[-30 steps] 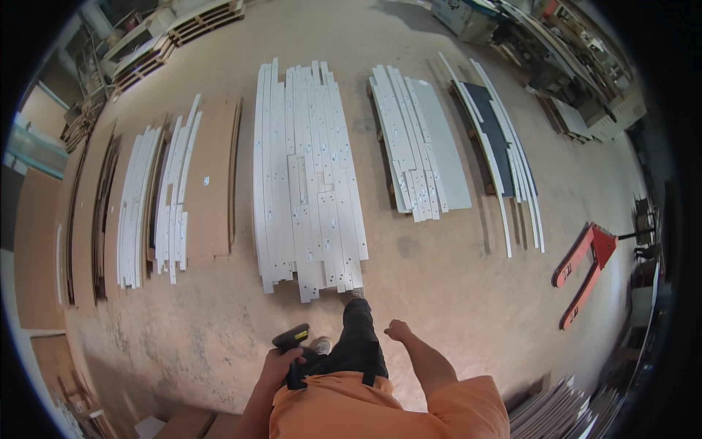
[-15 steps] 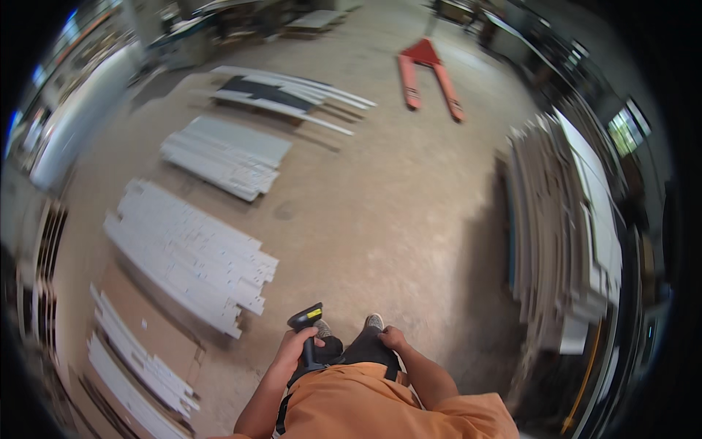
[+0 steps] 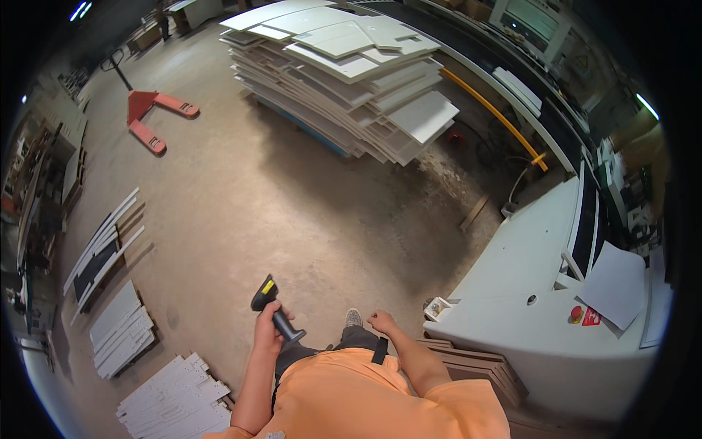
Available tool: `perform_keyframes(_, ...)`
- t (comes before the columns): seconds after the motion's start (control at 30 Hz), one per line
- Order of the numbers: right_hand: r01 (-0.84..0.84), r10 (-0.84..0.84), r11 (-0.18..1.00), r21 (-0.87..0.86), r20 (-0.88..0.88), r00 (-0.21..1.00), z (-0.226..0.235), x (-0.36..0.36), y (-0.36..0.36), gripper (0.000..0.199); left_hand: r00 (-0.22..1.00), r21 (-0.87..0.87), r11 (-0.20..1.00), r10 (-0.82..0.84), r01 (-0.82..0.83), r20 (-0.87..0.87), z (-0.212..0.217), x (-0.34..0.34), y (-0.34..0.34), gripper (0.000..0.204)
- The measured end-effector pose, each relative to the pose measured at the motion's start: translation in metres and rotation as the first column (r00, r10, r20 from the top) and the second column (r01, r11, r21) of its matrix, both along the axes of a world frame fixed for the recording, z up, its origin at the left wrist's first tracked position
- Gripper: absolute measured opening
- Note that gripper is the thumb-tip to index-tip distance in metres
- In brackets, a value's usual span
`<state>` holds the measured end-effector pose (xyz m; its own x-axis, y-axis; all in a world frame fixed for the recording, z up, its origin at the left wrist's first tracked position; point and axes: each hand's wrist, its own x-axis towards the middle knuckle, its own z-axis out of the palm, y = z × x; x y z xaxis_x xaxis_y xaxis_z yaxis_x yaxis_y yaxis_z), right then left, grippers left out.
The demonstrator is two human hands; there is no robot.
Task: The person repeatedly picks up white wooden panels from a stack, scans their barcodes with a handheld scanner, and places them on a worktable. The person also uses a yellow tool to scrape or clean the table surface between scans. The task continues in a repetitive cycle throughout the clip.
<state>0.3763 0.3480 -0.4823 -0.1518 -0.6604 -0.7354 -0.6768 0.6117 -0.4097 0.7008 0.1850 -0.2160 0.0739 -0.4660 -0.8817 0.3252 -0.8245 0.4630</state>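
In my left hand [image 3: 268, 331] is a black handheld barcode scanner [image 3: 283, 325] with a yellow mark on its head. My fingers wrap round its grip, and the head points up and away from me. My right hand [image 3: 381, 320] hangs low beside my right leg, its fingers loosely bent and a little apart, with nothing visible in it. Below it and to the right lie stacked brown boards [image 3: 479, 362], not touched by the hand.
A white machine [image 3: 504, 256] with a red button [image 3: 577, 313] and paper sheets [image 3: 616, 282] stands at right. Ahead rises a tall stack of white panels [image 3: 351, 73] beside a yellow bar [image 3: 490, 110]. A red pallet jack [image 3: 142, 110] is at far left; low panel piles [image 3: 175, 399] lie at left.
My view has turned to the right: the pallet jack and floor piles have shifted left, and the white machine has come in. The scanner stays in my left hand, now tilted differently.
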Motion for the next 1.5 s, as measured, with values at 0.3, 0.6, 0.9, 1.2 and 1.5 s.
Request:
perform_keyframes(0.3, 0.364, -0.351, 0.927, 0.087, -0.140, 0.926, -0.021, -0.184, 0.140, 0.024, 0.554, -0.206, 0.627, -0.769, 0.751, -0.319, 0.010, -0.292, -0.071, 0.025)
perform_keyframes(0.6, 0.249, -0.119, 0.864, 0.438, -0.303, 0.946, -0.008, -0.165, 0.169, 0.027, 0.227, -0.143, 0.366, -0.792, 0.920, -0.567, -0.034, -0.424, -0.143, 0.034)
perform_keyframes(0.9, 0.644, -0.520, 0.737, 0.203, -0.438, 0.733, -0.052, -0.224, 0.016, 0.027, 0.278, -0.218, 0.425, -0.826, 0.879, -0.490, -0.055, -0.554, -0.322, 0.034)
perform_keyframes(1.2, 0.828, -0.785, -0.472, 0.303, 0.283, -0.551, -0.067, -0.388, -0.139, 0.034, 0.607, 0.104, 0.651, -0.622, 0.752, -0.496, -0.108, -0.625, -0.401, 0.031)
perform_keyframes(1.5, 0.749, -0.749, 0.663, 0.016, -0.007, 0.663, -0.106, -0.561, -0.379, 0.065, 0.695, 0.187, 0.683, -0.617, 0.706, -0.369, -0.142, -0.729, -0.453, 0.036)
